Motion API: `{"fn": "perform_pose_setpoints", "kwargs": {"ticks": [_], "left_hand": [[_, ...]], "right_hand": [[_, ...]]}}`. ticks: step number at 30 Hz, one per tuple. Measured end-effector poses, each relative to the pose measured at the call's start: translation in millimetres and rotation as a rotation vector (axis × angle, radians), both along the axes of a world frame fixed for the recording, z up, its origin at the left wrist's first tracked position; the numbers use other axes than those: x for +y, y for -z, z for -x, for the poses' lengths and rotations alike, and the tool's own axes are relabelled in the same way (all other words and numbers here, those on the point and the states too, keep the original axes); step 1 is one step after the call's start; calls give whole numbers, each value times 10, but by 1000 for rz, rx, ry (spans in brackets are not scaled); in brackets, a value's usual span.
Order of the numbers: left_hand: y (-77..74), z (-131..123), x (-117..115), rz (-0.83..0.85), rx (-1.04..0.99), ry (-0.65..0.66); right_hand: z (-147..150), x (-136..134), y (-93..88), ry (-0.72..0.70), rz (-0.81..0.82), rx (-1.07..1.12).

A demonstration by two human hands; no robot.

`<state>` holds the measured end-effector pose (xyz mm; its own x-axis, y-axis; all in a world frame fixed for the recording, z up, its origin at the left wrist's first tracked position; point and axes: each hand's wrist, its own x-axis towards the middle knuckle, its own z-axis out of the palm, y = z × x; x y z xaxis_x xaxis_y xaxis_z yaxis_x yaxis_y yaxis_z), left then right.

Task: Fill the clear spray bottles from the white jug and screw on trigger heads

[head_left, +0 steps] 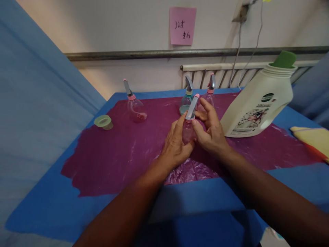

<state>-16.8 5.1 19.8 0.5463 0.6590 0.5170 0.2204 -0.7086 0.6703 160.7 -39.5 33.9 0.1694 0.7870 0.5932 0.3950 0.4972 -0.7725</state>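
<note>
My left hand (176, 142) wraps around the body of a small clear pink spray bottle (189, 132) standing near the middle of the purple plastic sheet (115, 154). My right hand (209, 132) is closed on the bottle's neck, its fingers pinching just under the grey sprayer head with pink collar (192, 108). Both hands hold the same bottle upright.
A big white detergent jug with a green cap (257, 103) stands tilted-looking at the right. Behind the hands are a teal spray bottle (187, 99) and a pink one (210, 92); another pink one (135, 108) and a green cup (103, 121) stand left. A yellow cloth (312, 137) lies far right.
</note>
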Motion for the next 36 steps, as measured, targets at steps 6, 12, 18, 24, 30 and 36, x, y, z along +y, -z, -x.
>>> {"fn": "perform_pose_setpoints", "kwargs": {"ticks": [6,12,18,24,30,36], "left_hand": [[22,-12,2,12,14,-29],[21,-20,4,10,15,-31],[22,-22,9,-5,-4,-18],[30,-16,-12,-32,-17,-12],[61,-14,19,-71,-8,-13],[70,-15,33,-92,-11,-1]], "right_hand": [[2,72,25,97,-70,98],[7,72,30,67,-70,69],[36,3,-4,43,-29,52],[10,103,60,102,-105,83],[-9,135,132,136,-168,69],[30,28,58,83,-127,-4]]}}
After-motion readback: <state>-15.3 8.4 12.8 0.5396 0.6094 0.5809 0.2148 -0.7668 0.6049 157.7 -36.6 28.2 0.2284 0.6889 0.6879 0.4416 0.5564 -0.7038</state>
